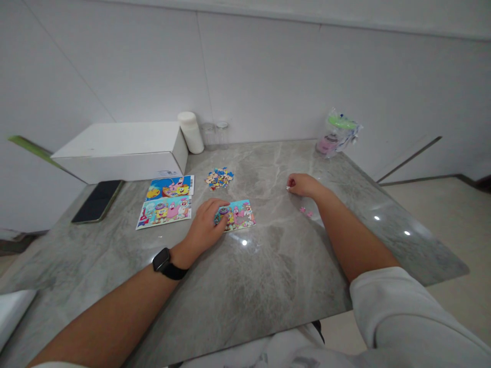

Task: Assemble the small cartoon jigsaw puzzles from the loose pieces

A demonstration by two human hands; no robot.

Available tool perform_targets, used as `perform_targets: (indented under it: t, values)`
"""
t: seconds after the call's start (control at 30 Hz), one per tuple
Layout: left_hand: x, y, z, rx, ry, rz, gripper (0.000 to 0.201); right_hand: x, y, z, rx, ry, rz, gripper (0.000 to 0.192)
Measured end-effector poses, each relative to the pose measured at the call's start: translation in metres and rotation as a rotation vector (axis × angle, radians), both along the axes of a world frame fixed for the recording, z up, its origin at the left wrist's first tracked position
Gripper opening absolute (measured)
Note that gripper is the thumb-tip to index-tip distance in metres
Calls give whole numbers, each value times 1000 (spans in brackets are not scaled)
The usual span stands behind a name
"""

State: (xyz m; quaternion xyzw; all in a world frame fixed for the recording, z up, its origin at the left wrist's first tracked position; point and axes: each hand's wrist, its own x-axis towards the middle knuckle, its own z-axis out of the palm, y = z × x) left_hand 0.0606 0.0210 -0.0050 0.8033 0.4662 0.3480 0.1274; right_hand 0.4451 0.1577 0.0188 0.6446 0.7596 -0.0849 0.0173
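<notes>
A partly assembled jigsaw puzzle with cartoon figures lies flat on the grey marbled table. My left hand rests over its left end, thumb and fingers apart, covering that part. To the right and slightly farther back, my right hand pinches a small puzzle piece, its whitish edge showing at the fingertips. Between that forearm and the puzzle lie a few loose pink puzzle pieces. Behind the puzzle is a heap of loose puzzle pieces, mostly blue and yellow.
Two printed picture cards lie left of my left hand, beside a dark phone. At the back stand a white box, a white bottle and two clear glasses. A plastic-wrapped pink and green item stands back right.
</notes>
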Motion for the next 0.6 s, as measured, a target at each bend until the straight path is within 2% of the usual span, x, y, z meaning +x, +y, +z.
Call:
perform_targets:
  t: [0.2, 0.33, 0.47, 0.53, 0.6]
  values:
    - [0, 0, 0, 1, -17, -16, 24, -28, -12, 9, 4, 271, 141, 21]
    - [0, 0, -1, 10, -23, -40, 23, -57, -23, 9, -60, 688, 230, 16]
    - [1, 0, -1, 15, -28, -49, 21, -90, -40, 3, -208, 1054, 214, 21]
    - [1, 0, -1, 13, -27, -46, 21, -104, -49, 1, -271, 1135, 207, 23]
    - [1, -1, 1, 7, -27, -45, 21, -115, -58, 0, -266, 1176, 201, 23]
